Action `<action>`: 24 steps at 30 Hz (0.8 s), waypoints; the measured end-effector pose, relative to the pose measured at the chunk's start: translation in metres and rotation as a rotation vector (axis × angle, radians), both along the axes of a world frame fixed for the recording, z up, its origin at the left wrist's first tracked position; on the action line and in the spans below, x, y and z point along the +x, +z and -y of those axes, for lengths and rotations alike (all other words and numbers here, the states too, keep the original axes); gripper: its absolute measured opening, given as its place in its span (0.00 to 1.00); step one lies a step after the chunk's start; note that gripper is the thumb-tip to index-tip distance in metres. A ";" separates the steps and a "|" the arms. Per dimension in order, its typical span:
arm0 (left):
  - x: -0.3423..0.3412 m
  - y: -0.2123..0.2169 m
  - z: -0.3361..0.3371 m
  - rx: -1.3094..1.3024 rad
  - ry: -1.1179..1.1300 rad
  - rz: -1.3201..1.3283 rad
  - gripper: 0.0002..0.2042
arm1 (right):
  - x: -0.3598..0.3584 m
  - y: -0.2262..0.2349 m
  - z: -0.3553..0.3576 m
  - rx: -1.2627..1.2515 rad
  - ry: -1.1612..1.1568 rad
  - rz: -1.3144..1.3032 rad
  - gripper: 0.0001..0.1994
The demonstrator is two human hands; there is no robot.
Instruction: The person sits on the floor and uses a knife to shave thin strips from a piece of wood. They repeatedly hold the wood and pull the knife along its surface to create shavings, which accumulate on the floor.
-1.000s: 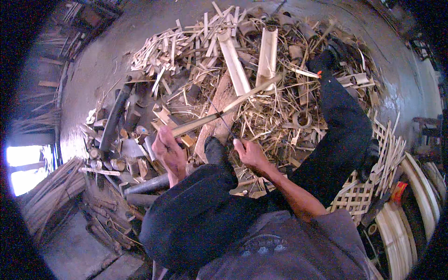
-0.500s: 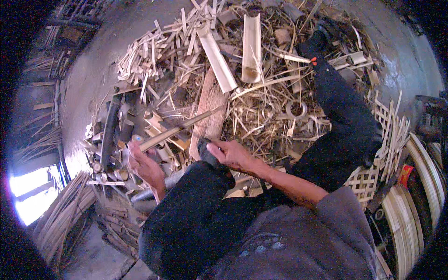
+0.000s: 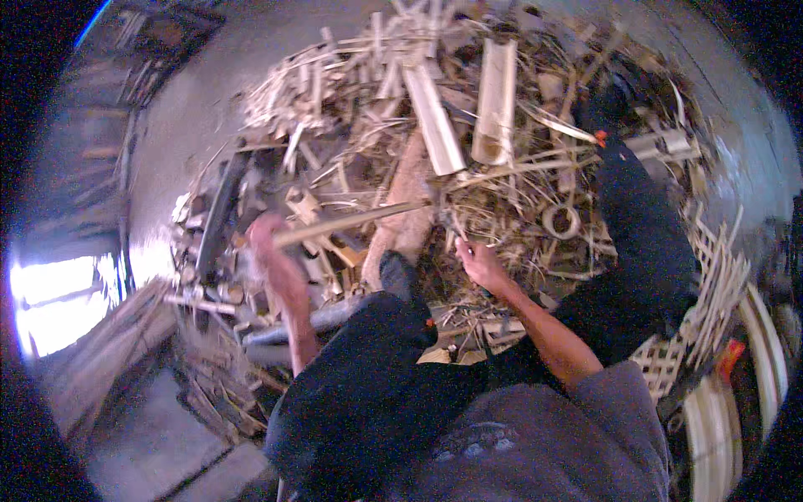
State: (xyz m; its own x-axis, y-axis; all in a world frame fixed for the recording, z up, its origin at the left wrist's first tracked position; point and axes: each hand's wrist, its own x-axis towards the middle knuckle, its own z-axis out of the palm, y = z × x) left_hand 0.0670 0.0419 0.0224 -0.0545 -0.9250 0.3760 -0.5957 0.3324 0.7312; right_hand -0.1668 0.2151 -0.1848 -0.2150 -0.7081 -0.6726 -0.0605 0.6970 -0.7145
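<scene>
My left hand [image 3: 283, 263], blurred, is closed around the near end of a split bamboo strip [image 3: 355, 222]. The strip slants up to the right, its far end over a reddish-brown wooden board [image 3: 410, 197]. In the fist of my right hand [image 3: 485, 266] is a slim tool with a greyish blade [image 3: 452, 224], seemingly a knife; it points up and left, near the strip's far end. Motion blur hides whether blade and strip touch. My dark-covered foot [image 3: 399, 274] rests on the lower part of the board.
Shavings and bamboo offcuts [image 3: 335, 79] cover the floor ahead. Two split bamboo halves [image 3: 495, 105] lie beyond the board, and a bamboo ring [image 3: 560, 221] sits to the right. A woven lattice [image 3: 711, 280] stands by my right leg; dark bamboo poles [image 3: 224, 209] lie left.
My right hand has moved up and right from beside my foot, bringing the blade into sight. The left hand still grips the strip, now held flatter. The whole view has shifted a little.
</scene>
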 end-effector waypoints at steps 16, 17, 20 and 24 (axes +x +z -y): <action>-0.120 -0.001 0.003 0.198 -0.569 -0.824 0.09 | -0.009 0.242 -0.001 -0.540 -0.179 0.143 0.25; -0.122 0.004 -0.003 0.147 -0.523 -0.652 0.08 | -0.009 0.239 -0.003 -0.561 -0.186 0.118 0.25; -0.127 0.010 -0.009 -0.031 -0.529 -0.433 0.08 | -0.009 0.250 -0.006 -0.516 -0.196 0.102 0.25; -0.123 -0.011 -0.005 -0.167 -0.582 -0.376 0.11 | -0.002 0.257 -0.009 -0.505 -0.157 0.091 0.21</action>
